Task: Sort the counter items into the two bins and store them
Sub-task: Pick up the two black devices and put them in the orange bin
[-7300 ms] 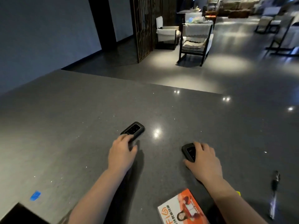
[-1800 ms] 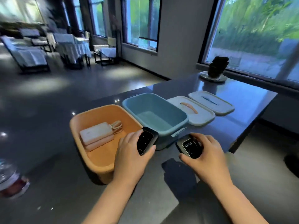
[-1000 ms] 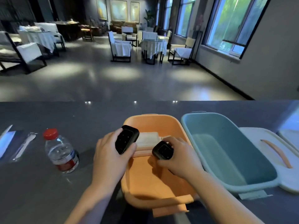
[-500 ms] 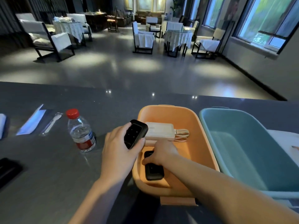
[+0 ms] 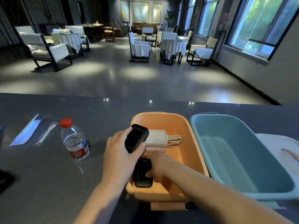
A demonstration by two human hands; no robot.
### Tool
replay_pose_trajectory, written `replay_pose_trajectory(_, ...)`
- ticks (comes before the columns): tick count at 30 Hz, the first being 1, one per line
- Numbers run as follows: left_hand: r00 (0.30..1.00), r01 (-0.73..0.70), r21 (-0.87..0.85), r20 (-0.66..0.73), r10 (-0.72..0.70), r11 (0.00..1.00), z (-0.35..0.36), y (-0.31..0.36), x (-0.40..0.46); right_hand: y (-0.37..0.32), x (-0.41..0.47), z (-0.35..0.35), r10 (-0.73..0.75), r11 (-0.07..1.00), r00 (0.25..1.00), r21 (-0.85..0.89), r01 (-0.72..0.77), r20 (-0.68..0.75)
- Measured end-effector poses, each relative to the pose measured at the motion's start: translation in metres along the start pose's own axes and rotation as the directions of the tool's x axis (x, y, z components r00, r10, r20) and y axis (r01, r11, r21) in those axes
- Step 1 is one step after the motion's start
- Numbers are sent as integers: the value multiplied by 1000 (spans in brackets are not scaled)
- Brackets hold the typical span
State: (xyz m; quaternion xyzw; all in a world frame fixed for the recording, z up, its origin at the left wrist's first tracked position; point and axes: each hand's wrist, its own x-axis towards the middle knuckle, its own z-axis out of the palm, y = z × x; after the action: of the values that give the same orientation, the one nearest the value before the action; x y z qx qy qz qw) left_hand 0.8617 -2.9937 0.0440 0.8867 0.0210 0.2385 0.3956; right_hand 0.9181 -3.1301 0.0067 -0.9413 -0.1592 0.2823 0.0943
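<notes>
An orange bin (image 5: 187, 130) stands on the dark counter, with a blue bin (image 5: 242, 152) touching its right side. My left hand (image 5: 119, 157) grips a black pocket device (image 5: 135, 137) above the orange bin's left rim. My right hand (image 5: 159, 165) reaches inside the orange bin, its fingers on a second black device (image 5: 142, 175) lying on the bin floor. White power banks (image 5: 157, 138) with a looped cable lie at the back of the orange bin. The blue bin holds nothing.
A water bottle with a red cap (image 5: 73, 139) stands left of the orange bin. A wrapped plastic spoon (image 5: 46, 134) and a blue-white packet (image 5: 25, 131) lie further left. A white lid with an orange handle (image 5: 284, 151) lies right of the blue bin. A dark object (image 5: 6, 180) sits at the left edge.
My right hand has set its black device down on the orange bin's floor and still touches it. My left hand stays above the bin's left rim with its device.
</notes>
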Motion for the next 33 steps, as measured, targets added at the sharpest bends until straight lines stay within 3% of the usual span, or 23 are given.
replay_pose_trajectory(7,1000,19,8,-7,-19,1000,-1,-1,-9,-5,-5,7,-36,995,998,-96,41,55)
replay_pose_trajectory(10,1000,20,13,1,-20,1000,-2,1,-11,0,-11,0,-31,999,997,-31,33,69)
replay_pose_trajectory(11,1000,17,13,2,-17,1000,-3,2,-11,2,-15,-6,-26,1000,999,17,25,35)
replay_pose_trajectory(13,1000,10,11,4,-10,1000,-2,3,-10,6,-26,-21,8,977,985,210,29,-173)
replay_pose_trajectory(14,1000,7,13,5,-7,1000,-1,4,-10,7,-33,-30,65,912,959,407,56,-277)
replay_pose_trajectory(16,1000,0,25,8,0,1000,2,7,-9,7,-49,-46,163,569,936,805,168,-311)
replay_pose_trajectory(17,1000,-4,31,14,4,1000,4,9,-9,5,-57,-51,144,397,948,895,206,-282)
replay_pose_trajectory(18,1000,-11,33,20,10,999,5,11,-9,3,-64,-53,107,304,957,925,228,-271)
replay_pose_trajectory(19,999,-19,31,27,18,999,8,13,-9,1,-69,-53,69,278,958,928,249,-278)
replay_pose_trajectory(24,997,-28,-33,71,30,999,10,18,-8,3,-68,-55,72,233,935,917,322,-347)
replay_pose_trajectory(27,985,111,-229,156,-76,967,4,15,-9,16,-68,-59,60,242,932,911,334,-357)
replay_pose_trajectory(30,975,176,-345,189,-115,922,6,10,-8,22,-68,-61,48,179,938,926,331,-345)
replay_pose_trajectory(33,979,173,-343,159,-125,923,9,14,-9,13,-66,-58,131,265,914,902,340,-383)
